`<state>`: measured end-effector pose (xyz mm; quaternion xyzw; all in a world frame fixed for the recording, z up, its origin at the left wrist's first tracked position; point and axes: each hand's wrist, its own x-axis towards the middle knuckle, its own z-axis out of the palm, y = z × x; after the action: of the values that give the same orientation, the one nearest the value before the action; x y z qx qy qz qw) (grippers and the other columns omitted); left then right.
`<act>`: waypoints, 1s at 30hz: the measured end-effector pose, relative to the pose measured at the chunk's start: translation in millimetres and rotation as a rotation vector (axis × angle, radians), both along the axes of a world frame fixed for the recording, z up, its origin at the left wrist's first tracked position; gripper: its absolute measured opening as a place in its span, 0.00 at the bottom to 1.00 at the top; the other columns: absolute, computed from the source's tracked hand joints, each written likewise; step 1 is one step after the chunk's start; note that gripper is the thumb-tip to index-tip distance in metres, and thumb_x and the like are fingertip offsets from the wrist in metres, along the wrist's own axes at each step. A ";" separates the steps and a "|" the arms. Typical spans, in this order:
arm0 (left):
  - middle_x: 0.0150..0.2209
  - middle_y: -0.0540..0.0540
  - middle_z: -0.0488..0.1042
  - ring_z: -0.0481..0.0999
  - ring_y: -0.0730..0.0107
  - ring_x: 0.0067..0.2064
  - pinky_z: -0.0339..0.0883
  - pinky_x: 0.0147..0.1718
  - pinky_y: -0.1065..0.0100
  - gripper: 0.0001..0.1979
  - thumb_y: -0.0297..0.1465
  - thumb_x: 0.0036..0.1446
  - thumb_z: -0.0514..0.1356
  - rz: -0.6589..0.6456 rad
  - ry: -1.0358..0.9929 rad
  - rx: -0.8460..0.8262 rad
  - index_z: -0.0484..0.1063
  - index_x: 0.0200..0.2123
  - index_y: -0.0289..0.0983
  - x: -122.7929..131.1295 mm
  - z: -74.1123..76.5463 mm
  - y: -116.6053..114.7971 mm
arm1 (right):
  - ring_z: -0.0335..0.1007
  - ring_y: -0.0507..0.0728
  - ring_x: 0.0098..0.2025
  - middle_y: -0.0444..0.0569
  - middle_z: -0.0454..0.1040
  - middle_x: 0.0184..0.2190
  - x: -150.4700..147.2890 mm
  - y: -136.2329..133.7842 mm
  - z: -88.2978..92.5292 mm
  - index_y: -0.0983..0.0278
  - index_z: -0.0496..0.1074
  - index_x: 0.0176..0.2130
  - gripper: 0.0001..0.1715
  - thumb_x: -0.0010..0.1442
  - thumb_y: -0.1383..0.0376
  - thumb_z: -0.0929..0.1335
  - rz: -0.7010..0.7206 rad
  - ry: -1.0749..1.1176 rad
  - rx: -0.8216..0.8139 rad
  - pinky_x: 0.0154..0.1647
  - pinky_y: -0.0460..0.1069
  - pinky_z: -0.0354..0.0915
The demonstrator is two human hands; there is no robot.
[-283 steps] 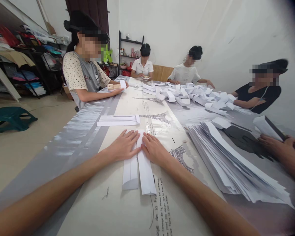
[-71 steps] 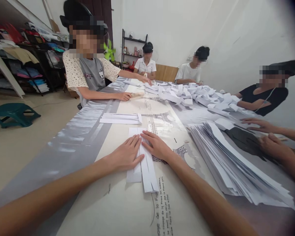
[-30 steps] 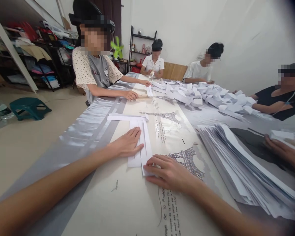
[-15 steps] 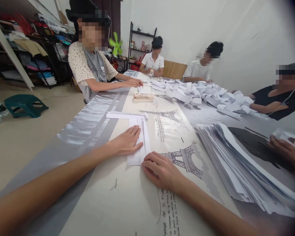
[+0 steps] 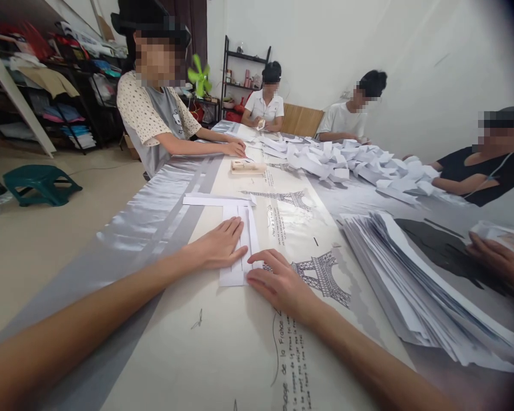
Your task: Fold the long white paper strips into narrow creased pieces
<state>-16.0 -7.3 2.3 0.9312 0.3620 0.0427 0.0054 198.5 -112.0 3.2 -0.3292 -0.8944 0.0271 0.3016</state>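
Note:
A white folded paper (image 5: 232, 278) lies lengthwise on the printed tablecloth (image 5: 188, 354) in front of me. My left hand (image 5: 217, 245) rests flat on its left part, fingers stretched forward and thumb out to the side. Along the paper's right side, a narrow folded flap (image 5: 253, 231) stands slightly raised. My right hand (image 5: 282, 285) is at the lower right edge of the paper, its fingers curved and apart, with a gap between thumb and forefinger. Across the paper's far end lies a folded white strip (image 5: 209, 200).
A thick stack of paper sheets (image 5: 411, 285) lies to my right. Farther off is a heap of folded white paper pieces (image 5: 342, 157). A small pale wooden block (image 5: 247, 167) sits beyond the strip. Several people sit around the table. A green stool (image 5: 41, 184) stands on the floor at left.
My right hand's fingers have spread apart and lifted a little at the paper's edge. My left hand stays flat on the paper. The view has shifted slightly.

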 end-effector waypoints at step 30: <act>0.64 0.24 0.66 0.61 0.43 0.69 0.53 0.65 0.46 0.27 0.38 0.74 0.42 -0.043 -0.037 0.108 0.68 0.58 0.24 8.5 17.1 -11.0 | 0.79 0.55 0.40 0.48 0.82 0.41 35.5 2.9 23.3 0.58 0.67 0.62 0.25 0.68 0.74 0.66 0.007 0.246 0.066 0.43 0.52 0.77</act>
<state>-7.5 -18.4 19.4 0.9367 0.3390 0.0792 -0.0372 234.0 -109.1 26.5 -0.3100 -0.8522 0.0388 0.4197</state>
